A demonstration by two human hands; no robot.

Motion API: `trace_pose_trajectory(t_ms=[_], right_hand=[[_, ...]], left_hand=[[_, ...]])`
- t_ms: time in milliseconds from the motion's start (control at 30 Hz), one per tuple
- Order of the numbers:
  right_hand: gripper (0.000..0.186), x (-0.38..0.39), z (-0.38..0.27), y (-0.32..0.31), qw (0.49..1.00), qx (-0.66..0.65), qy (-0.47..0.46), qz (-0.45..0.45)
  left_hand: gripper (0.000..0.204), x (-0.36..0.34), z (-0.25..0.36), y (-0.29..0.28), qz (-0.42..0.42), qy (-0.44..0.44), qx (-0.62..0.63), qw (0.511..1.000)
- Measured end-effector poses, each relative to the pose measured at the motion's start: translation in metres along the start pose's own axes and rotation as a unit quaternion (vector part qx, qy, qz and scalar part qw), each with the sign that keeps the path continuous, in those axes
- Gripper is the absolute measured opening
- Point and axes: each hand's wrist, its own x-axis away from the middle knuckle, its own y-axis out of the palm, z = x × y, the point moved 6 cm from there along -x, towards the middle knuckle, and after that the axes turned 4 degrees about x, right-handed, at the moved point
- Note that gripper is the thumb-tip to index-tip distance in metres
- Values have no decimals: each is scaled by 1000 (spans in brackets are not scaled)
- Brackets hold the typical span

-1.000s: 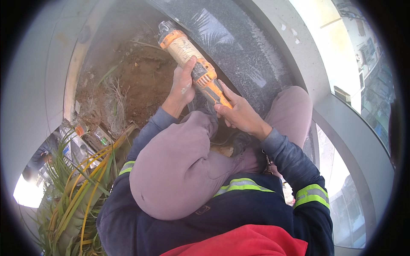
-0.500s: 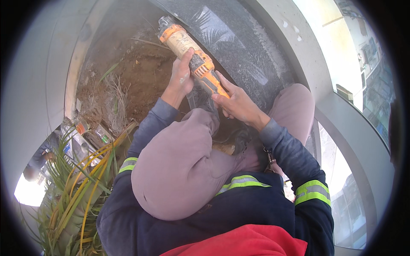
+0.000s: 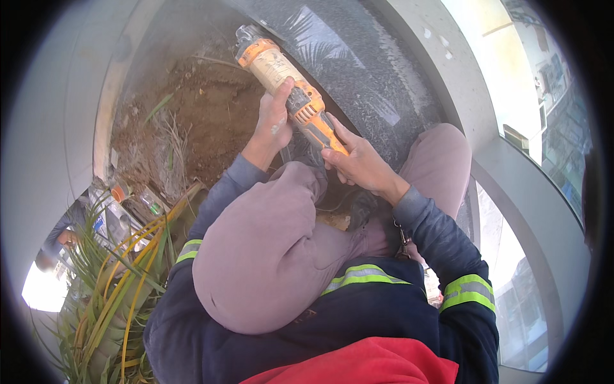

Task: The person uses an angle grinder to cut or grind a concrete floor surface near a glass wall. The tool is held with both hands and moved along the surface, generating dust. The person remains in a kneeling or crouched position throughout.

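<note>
- Left hand (image 3: 273, 123), centre: grip closed round the barrel, thumb on top.
- Orange power tool (image 3: 302, 98), upper centre, head beside the dark slab (image 3: 368, 80); a steady angle should help.
- Right hand (image 3: 366, 165), right of centre: grip wrapped round the handle, best held firm.

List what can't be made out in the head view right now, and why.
- Head view: the left hand, fingers other than the thumb; mostly hidden behind the power tool.
- Head view: the tool's front end; too small and hazy to tell whether a disc is fitted.
- Head view: another person, far left; blurred, partly hidden by palm leaves.
- Head view: red cloth; cut off by the lower edge.
</note>
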Motion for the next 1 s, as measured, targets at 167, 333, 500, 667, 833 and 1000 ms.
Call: trace_pose_trajectory(t_ms=[167, 333, 500, 667, 833, 1000], right_hand=[[85, -8, -1, 0, 1000, -1, -5, 6], [84, 4, 1, 2, 1000, 12, -1, 7], [84, 23, 9, 4, 1000, 11, -7, 2], [84, 13, 8, 3, 1000, 6, -9, 8], [85, 3, 2, 2, 1000, 3, -12, 8], [87, 3, -4, -3, 999, -12, -31, 6]], left_hand=[[46, -6, 7, 2, -9, 4, -4, 1000], [44, 4, 0, 5, -3, -2, 3, 1000], [46, 20, -9, 11, -5, 1, -13, 1000], [47, 14, -6, 9, -26, -7, -9, 1000], [47, 1, -1, -1, -2, -1, -7, 1000], [45, -6, 1, 1, -23, -12, 7, 1000]])
